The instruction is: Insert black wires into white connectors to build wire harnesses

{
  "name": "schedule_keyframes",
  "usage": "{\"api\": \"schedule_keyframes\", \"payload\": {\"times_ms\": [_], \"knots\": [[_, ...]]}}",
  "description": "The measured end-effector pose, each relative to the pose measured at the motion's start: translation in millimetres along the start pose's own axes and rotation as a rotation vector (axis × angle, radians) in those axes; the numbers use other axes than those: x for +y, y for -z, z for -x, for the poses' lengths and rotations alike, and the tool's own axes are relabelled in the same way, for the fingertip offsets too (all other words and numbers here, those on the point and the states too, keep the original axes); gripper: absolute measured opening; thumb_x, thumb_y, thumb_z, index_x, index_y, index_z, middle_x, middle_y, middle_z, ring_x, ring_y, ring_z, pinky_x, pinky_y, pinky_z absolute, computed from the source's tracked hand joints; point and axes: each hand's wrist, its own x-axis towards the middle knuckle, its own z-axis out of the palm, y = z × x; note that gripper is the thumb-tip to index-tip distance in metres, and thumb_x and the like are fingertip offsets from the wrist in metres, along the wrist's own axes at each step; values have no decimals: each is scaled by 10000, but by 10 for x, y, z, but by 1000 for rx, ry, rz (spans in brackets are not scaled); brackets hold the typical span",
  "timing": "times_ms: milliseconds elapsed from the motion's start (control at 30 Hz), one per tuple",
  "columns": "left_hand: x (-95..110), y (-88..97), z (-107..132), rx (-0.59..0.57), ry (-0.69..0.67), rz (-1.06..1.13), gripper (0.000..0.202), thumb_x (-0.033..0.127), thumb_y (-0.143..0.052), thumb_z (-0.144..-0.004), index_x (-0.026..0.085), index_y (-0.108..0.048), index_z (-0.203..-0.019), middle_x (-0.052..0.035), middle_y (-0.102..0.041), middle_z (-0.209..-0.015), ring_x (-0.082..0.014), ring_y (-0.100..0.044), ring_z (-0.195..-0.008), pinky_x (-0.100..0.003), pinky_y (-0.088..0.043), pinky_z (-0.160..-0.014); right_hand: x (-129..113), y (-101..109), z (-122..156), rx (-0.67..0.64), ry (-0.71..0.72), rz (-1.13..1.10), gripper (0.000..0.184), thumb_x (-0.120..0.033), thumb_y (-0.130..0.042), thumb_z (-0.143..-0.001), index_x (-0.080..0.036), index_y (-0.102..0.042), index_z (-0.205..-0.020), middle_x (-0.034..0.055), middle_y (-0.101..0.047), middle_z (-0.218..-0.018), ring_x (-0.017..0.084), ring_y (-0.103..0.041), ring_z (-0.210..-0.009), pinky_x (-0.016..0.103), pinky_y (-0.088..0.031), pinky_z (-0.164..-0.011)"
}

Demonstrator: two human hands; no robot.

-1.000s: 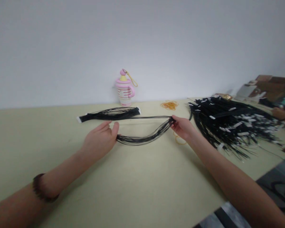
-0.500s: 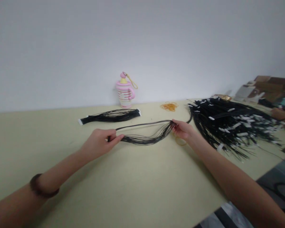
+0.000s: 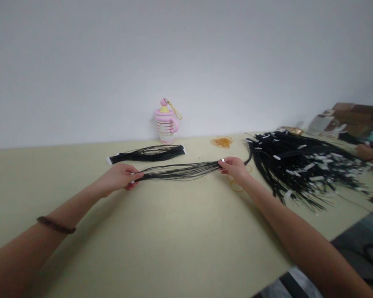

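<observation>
My left hand (image 3: 119,176) and my right hand (image 3: 234,167) pinch opposite ends of a bundle of thin black wires (image 3: 177,171), held almost straight just above the table. White connector ends show at both fingertips. A second black wire bundle (image 3: 147,154) with white ends lies flat just beyond my left hand, not touching it. A large heap of similar white-tipped wires (image 3: 298,165) lies to the right of my right hand.
A beige table (image 3: 174,236) runs to a white wall. A pink-and-white cup (image 3: 164,126) stands at the back, near a tangle of orange rubber bands (image 3: 222,142). More rubber bands (image 3: 236,186) lie under my right wrist. Cardboard pieces (image 3: 351,116) are at the far right.
My left hand has moved left and closed on the bundle's end. The bundle, which sagged in a curve, is now pulled nearly straight.
</observation>
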Motion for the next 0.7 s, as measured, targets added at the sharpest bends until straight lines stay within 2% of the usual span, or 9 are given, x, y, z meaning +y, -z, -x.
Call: {"api": "schedule_keyframes", "payload": {"times_ms": [100,167,267,367,467,567,633,700], "knots": [[63,57,47,23,-14,-34,357,500,-646,-579,150,-606,-634,-25,-566,-497,-134,-517,-471,-234,-417,-464,23,-29,-17,22,122,196,181,-295,-650,-680,-138,-564,-656,2,-569,-542,92,-507,-466,187,-388,-426],[97,94,72,48,-35,-87,350,503,-628,-592,155,-592,-616,-17,-551,-467,-138,-509,-455,-232,-394,-458,30,-27,-19,40,217,346,201,-335,-603,-715,-141,-564,-680,9,-569,-552,105,-500,-488,202,-375,-458],[76,129,47,100,-80,-252,343,507,-564,-646,167,-557,-602,-12,-534,-437,-148,-493,-430,-231,-343,-439,24,-12,15,61,376,582,220,-370,-545,-760,-151,-570,-769,50,-602,-703,153,-537,-660,243,-382,-591],[1,116,-12,189,-147,-501,342,496,-468,-715,174,-544,-632,-42,-573,-511,-186,-532,-503,-252,-345,-475,12,-26,72,42,496,792,234,-381,-492,-802,-169,-566,-869,83,-601,-866,197,-528,-808,278,-354,-692],[-30,44,1,287,-186,-739,361,465,-367,-776,164,-560,-718,-105,-621,-654,-236,-575,-627,-286,-375,-541,15,-89,115,-3,552,953,224,-345,-452,-831,-168,-558,-919,99,-595,-912,211,-527,-819,289,-335,-707],[1,-64,91,342,-188,-930,383,381,-271,-825,130,-560,-837,-192,-624,-764,-306,-589,-708,-334,-384,-539,27,-168,141,-50,587,1069,190,-297,-434,-843,-173,-563,-908,100,-594,-925,210,-527,-851,289,-325,-738],[19,-129,141,357,-213,-969,386,338,-249,-835,103,-551,-886,-232,-613,-790,-337,-587,-736,-365,-391,-542,35,-197,147,-66,598,1126,183,-269,-415,-850,-177,-565,-900,99,-592,-938,204,-522,-881,282,-322,-759],[7,-175,151,360,-227,-958,389,330,-241,-840,96,-547,-896,-234,-611,-782,-340,-588,-738,-383,-402,-554,46,-189,135,-61,587,1167,191,-254,-400,-853,-172,-564,-908,103,-587,-946,198,-523,-881,275,-330,-751]]}}
